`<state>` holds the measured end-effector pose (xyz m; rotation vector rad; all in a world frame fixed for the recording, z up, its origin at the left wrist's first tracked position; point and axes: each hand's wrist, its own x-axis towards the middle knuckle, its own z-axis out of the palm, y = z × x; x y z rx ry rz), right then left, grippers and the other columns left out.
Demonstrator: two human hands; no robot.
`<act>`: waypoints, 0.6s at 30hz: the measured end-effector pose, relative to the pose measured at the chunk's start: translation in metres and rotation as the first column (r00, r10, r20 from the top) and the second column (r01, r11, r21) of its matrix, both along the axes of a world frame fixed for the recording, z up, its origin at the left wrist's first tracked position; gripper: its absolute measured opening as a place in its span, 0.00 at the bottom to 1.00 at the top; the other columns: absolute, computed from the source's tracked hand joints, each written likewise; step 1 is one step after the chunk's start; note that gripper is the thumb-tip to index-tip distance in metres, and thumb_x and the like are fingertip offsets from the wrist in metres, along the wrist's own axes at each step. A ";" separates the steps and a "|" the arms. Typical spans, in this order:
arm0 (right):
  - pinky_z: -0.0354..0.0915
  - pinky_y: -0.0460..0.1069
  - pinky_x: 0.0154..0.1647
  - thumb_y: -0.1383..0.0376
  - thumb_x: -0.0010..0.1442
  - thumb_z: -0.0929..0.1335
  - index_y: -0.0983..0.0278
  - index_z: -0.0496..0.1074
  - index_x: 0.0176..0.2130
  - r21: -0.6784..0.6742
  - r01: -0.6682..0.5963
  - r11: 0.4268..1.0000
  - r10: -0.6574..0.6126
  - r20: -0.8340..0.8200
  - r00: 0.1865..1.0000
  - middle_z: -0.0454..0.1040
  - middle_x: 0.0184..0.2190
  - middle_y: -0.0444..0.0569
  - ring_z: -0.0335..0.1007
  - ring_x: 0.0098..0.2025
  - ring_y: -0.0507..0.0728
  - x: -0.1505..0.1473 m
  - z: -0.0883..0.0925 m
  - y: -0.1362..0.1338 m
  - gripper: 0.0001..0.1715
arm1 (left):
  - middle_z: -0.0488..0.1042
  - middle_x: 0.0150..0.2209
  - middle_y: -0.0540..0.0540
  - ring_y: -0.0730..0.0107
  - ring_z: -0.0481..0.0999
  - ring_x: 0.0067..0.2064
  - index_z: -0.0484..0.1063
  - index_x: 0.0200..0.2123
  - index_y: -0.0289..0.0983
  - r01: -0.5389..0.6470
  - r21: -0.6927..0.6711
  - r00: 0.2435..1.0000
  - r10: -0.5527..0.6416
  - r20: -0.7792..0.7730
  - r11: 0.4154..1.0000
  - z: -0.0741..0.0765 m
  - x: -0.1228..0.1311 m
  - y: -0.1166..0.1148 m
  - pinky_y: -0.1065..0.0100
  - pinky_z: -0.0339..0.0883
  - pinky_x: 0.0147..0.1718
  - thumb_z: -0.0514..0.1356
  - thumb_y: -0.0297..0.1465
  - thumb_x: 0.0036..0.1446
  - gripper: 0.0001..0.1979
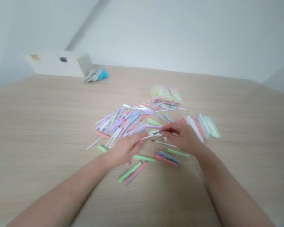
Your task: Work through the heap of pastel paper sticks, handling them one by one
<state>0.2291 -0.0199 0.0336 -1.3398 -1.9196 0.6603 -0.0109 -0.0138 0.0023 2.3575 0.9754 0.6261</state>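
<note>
From where I stand, the person's two hands are a little apart over the middle of the table (pixel 251 157), with a thin white stick (pixel 152 136) spanning the gap between them. The left hand (pixel 125 148) lies flat and palm down, its fingertips at the stick's left end; the right hand (pixel 183 135) bends its thumb and forefinger toward the other end. It is too blurred for me to tell whether either one grips it. Just beyond the left hand spreads a loose pile of pastel sticks (pixel 123 121), mostly purple, white and blue. Past the right hand, toward the table's right edge, a neat row of sticks (pixel 201 126) lies side by side. A few more, including a green stick (pixel 177 153), lie closer to the near edge. Small packets (pixel 165 94) sit behind the pile, and a white box (pixel 59 66) stands by the far left corner, a grey and blue bundle (pixel 96 75) beside it.
</note>
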 end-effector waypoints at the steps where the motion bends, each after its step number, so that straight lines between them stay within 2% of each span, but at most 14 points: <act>1: 0.66 0.48 0.33 0.65 0.55 0.67 0.63 0.77 0.35 0.002 -0.001 1.000 0.001 0.000 1.000 0.77 0.29 0.47 0.72 0.32 0.54 -0.001 0.000 0.000 0.08 | 0.74 0.30 0.49 0.70 0.78 0.30 0.66 0.53 0.40 0.004 0.001 1.000 -0.004 0.000 1.000 0.000 0.000 0.000 0.69 0.70 0.31 0.44 0.33 0.65 0.18; 12: 0.64 0.46 0.30 0.68 0.54 0.67 0.65 0.76 0.35 -0.017 -0.036 0.999 0.035 -0.023 0.999 0.77 0.28 0.46 0.71 0.30 0.52 -0.002 -0.001 0.001 0.08 | 0.74 0.29 0.49 0.71 0.76 0.29 0.66 0.54 0.38 0.021 0.013 1.000 -0.021 -0.014 1.000 -0.004 -0.001 0.002 0.69 0.69 0.34 0.45 0.31 0.65 0.18; 18: 0.65 0.47 0.34 0.69 0.54 0.67 0.64 0.77 0.34 -0.041 -0.080 0.996 0.079 -0.008 0.997 0.78 0.30 0.47 0.72 0.32 0.54 -0.009 -0.004 0.000 0.08 | 0.75 0.33 0.49 0.73 0.76 0.30 0.65 0.55 0.40 0.050 0.027 0.999 -0.050 -0.003 0.998 -0.007 -0.001 0.002 0.71 0.68 0.36 0.46 0.32 0.65 0.17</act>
